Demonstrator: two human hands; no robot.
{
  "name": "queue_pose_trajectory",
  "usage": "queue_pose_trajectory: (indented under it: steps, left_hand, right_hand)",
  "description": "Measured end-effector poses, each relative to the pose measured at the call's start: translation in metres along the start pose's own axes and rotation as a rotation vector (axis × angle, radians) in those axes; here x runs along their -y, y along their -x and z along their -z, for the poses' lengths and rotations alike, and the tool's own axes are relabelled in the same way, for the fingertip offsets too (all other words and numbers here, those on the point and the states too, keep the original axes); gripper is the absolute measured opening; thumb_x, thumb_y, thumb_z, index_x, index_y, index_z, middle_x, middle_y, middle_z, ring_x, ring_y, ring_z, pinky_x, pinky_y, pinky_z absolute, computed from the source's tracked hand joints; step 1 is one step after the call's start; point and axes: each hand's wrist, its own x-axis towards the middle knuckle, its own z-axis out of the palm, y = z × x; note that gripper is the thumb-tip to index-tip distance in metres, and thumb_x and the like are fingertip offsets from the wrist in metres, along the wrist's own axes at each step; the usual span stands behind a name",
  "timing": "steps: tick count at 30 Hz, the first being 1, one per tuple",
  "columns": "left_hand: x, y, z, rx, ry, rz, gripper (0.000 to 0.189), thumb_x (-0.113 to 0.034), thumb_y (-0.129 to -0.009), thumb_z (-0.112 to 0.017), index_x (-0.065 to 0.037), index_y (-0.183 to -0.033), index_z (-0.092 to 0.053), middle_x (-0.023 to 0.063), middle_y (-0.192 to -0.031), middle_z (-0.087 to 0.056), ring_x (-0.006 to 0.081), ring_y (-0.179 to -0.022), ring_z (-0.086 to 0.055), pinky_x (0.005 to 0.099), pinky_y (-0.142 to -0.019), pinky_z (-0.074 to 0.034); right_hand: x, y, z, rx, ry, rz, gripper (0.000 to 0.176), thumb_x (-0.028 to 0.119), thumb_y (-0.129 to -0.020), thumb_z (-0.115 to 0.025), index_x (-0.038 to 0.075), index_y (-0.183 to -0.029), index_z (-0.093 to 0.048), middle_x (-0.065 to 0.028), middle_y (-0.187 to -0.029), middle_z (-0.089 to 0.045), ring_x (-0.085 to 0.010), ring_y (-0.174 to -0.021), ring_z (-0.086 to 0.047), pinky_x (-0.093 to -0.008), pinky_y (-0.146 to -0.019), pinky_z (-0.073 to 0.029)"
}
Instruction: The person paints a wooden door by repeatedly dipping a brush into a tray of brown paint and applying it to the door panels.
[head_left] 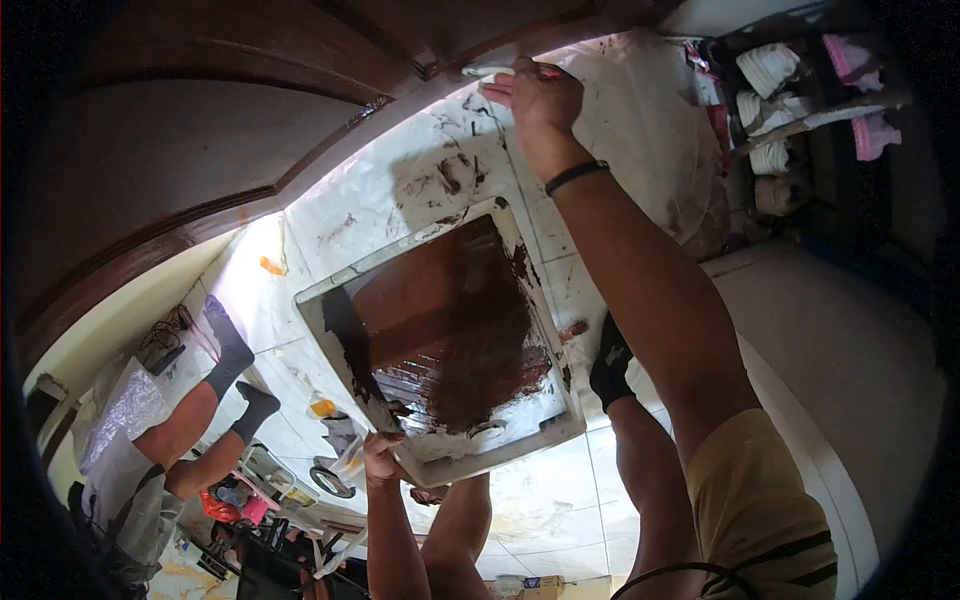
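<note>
My left hand (383, 457) grips the near left corner of a white paint tray (555, 430). Glossy brown paint (440, 310) covers much of its inside, and smears mark the rim. The tray is held above the tiled floor. My right hand (543, 100), with a dark band at the wrist, reaches far forward to the edge of a dark brown panelled door (200, 150). Its fingers are closed around a small pale object (488, 72) at that edge; its kind is too hidden to name.
Brown drips mark white sheeting (420, 150) on the floor. To the right, a rack (820, 120) holds several shoes. At left, another person's feet in grey socks (232, 352) are near, with a roll of tape (332, 480) and clutter. My black-socked foot (610, 365) is beside the tray.
</note>
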Motion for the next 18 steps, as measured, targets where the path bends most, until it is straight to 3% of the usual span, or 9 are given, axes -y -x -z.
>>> queue_pose_trajectory:
  steps: [3, 7, 11, 14, 17, 18]
  left_hand:
    - [-0.026, 0.007, -0.024, -0.048, 0.154, 0.122, 0.018, -0.012, -0.069, -0.061, -0.001, -0.082, -0.066, 0.0110, -0.087, -0.068, 0.0231, -0.083, -0.064, 0.0361, -0.078, -0.054]
    - [-0.033, 0.013, -0.032, -0.037, 0.206, 0.106, 0.023, -0.012, -0.070, -0.060, 0.000, -0.088, -0.067, 0.0118, -0.089, -0.067, 0.0237, -0.086, -0.064, 0.0365, -0.080, -0.054]
    - [-0.038, 0.014, -0.040, -0.090, 0.176, 0.077, 0.015, -0.011, -0.069, -0.059, 0.000, -0.077, -0.066, 0.0120, -0.082, -0.067, 0.0246, -0.080, -0.063, 0.0377, -0.077, -0.053]
    - [-0.032, 0.015, -0.030, -0.102, 0.173, 0.059, 0.011, -0.012, -0.070, -0.061, -0.001, -0.066, -0.063, 0.0129, -0.078, -0.067, 0.0255, -0.077, -0.064, 0.0404, -0.074, -0.054]
    - [-0.033, 0.016, -0.031, -0.126, 0.173, 0.090, 0.011, -0.012, -0.070, -0.061, -0.001, -0.066, -0.062, 0.0136, -0.078, -0.067, 0.0261, -0.077, -0.064, 0.0419, -0.073, -0.054]
    - [-0.033, 0.016, -0.031, -0.077, 0.184, 0.093, 0.015, -0.011, -0.068, -0.062, 0.000, -0.079, -0.064, 0.0120, -0.085, -0.067, 0.0243, -0.080, -0.063, 0.0390, -0.076, -0.053]
  right_hand:
    - [0.018, 0.005, -0.016, 0.025, -0.087, -0.024, 0.034, 0.007, -0.096, -0.056, -0.014, -0.116, -0.040, -0.0316, -0.096, -0.064, -0.0411, -0.083, -0.071, -0.0428, -0.067, -0.065]
    - [0.024, 0.014, 0.015, -0.009, -0.231, -0.038, 0.024, 0.005, -0.096, -0.052, -0.014, -0.110, -0.047, -0.0323, -0.105, -0.062, -0.0405, -0.092, -0.070, -0.0417, -0.068, -0.064]
    - [0.003, 0.004, 0.005, -0.111, -0.075, -0.109, 0.016, -0.003, -0.092, -0.049, -0.012, -0.105, -0.050, -0.0282, -0.098, -0.063, -0.0379, -0.085, -0.070, -0.0430, -0.068, -0.064]
    - [0.009, -0.011, -0.015, -0.151, -0.147, -0.074, 0.015, -0.004, -0.092, -0.046, -0.012, -0.103, -0.049, -0.0251, -0.093, -0.063, -0.0372, -0.083, -0.070, -0.0433, -0.071, -0.065]
    - [0.015, -0.016, 0.017, -0.087, -0.310, 0.049, 0.018, 0.001, -0.092, -0.048, -0.011, -0.105, -0.047, -0.0224, -0.088, -0.062, -0.0362, -0.082, -0.069, -0.0445, -0.074, -0.065]
    - [0.019, -0.014, 0.021, -0.068, -0.368, 0.072, 0.019, 0.002, -0.092, -0.049, -0.011, -0.106, -0.047, -0.0221, -0.088, -0.062, -0.0361, -0.083, -0.069, -0.0450, -0.074, -0.065]
